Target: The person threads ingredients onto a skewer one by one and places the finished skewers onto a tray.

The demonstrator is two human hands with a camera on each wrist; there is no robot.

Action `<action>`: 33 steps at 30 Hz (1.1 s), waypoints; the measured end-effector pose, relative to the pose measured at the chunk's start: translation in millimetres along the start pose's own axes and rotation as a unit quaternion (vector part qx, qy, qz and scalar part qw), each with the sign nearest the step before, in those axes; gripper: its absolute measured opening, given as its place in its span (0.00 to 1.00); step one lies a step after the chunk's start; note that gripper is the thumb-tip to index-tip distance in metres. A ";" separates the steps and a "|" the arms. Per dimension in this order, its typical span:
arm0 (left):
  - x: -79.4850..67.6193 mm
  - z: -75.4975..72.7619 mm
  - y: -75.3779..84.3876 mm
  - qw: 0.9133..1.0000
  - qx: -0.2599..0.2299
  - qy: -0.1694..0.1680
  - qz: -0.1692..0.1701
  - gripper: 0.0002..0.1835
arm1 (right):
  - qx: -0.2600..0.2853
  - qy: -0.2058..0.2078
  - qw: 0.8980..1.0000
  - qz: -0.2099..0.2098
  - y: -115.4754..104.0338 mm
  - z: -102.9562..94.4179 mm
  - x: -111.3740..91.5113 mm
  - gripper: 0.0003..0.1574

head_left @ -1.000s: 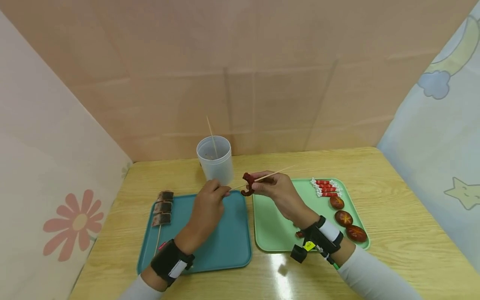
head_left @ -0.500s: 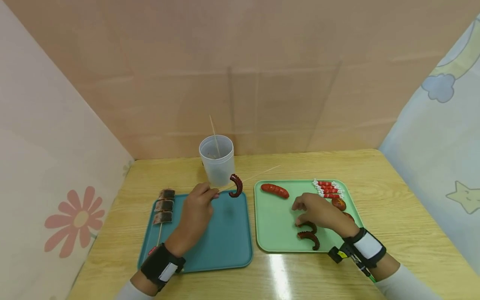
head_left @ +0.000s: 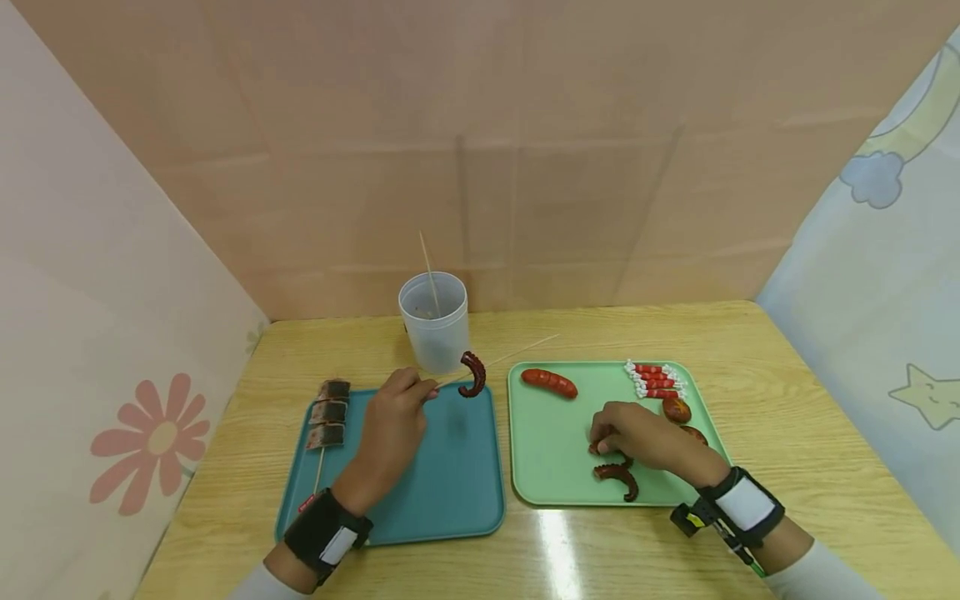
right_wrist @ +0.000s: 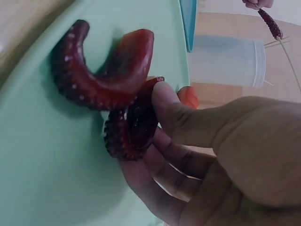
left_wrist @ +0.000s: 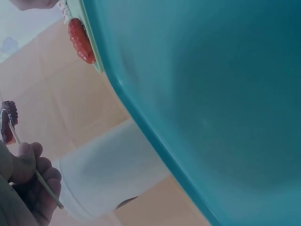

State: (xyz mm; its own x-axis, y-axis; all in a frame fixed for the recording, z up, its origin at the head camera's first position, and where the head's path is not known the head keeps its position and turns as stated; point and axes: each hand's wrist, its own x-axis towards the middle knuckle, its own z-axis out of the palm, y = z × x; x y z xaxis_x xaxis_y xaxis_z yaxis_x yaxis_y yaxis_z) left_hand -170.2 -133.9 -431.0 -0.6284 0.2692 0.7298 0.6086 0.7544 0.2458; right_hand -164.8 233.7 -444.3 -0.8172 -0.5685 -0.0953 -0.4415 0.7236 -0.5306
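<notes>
My left hand (head_left: 393, 433) pinches the blunt end of a wooden skewer (head_left: 525, 347) over the far edge of the blue tray (head_left: 450, 492). One curled, dark red octopus tentacle (head_left: 476, 375) is threaded on that skewer, whose tip points right. Over the green tray (head_left: 547, 458), my right hand (head_left: 637, 433) has a second octopus tentacle (right_wrist: 129, 134) between thumb and fingers; the hand covers most of it in the head view. Right beside it on the tray lies a third tentacle (head_left: 619, 478), its suckers showing in the right wrist view.
A red sausage (head_left: 550, 382), several red-and-white sticks (head_left: 656, 382) and scored brown mushroom-like pieces (head_left: 677, 409) share the green tray. On the blue tray lies a skewer with dark-topped blocks (head_left: 327, 412). A white tub (head_left: 435, 333) with a skewer stands behind.
My right hand has left the threaded tentacle, moved right and down to the green tray, and taken hold of another one there. My left hand has shifted slightly left with the skewer.
</notes>
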 end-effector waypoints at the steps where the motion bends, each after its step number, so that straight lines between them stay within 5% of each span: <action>1: 0.1 0.0 0.5 1.000 0.000 0.000 0.000 0.05 | -0.006 0.003 1.000 -0.001 -0.5 -0.2 0.4 0.02; 5: 0.1 0.7 0.9 1.000 0.000 -0.002 0.000 0.06 | 0.015 0.031 0.999 0.019 -2.1 -2.5 5.7 0.03; 8: -0.5 1.5 0.6 1.000 0.000 -0.004 0.003 0.05 | 0.122 0.073 0.989 0.040 -5.1 -8.2 12.9 0.09; 10: -0.9 2.0 0.7 1.000 0.002 -0.004 0.006 0.05 | 0.235 0.104 0.965 0.047 -9.7 -13.9 18.7 0.15; 14: -1.5 2.7 1.4 1.000 0.009 0.000 0.018 0.05 | 0.428 0.152 0.889 0.054 -23.3 -25.6 29.6 0.28; 16: -1.4 3.0 2.0 1.000 0.014 0.002 0.025 0.05 | 0.479 0.163 0.861 0.052 -30.2 -30.5 33.1 0.31; 19: -1.3 3.6 2.7 0.999 0.016 0.003 0.031 0.05 | 0.528 0.164 0.832 0.044 -38.8 -35.7 36.1 0.33; 24: -1.4 3.8 3.2 1.000 0.015 -0.003 0.025 0.06 | 0.551 0.167 0.816 0.039 -49.2 -39.4 38.3 0.32; 33: -1.7 4.6 2.8 1.000 0.016 -0.006 0.020 0.05 | 0.557 0.188 0.808 0.034 -53.7 -39.6 41.5 0.31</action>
State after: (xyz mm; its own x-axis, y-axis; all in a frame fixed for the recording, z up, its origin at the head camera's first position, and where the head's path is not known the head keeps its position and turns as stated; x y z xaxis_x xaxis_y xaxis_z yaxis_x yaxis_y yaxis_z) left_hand -169.6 -129.5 -434.5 -0.6095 0.3074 0.7308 0.6183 0.7612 0.1956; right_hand -189.6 186.8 -386.4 -0.9729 -0.2311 -0.0052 0.0461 -0.1722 -0.9840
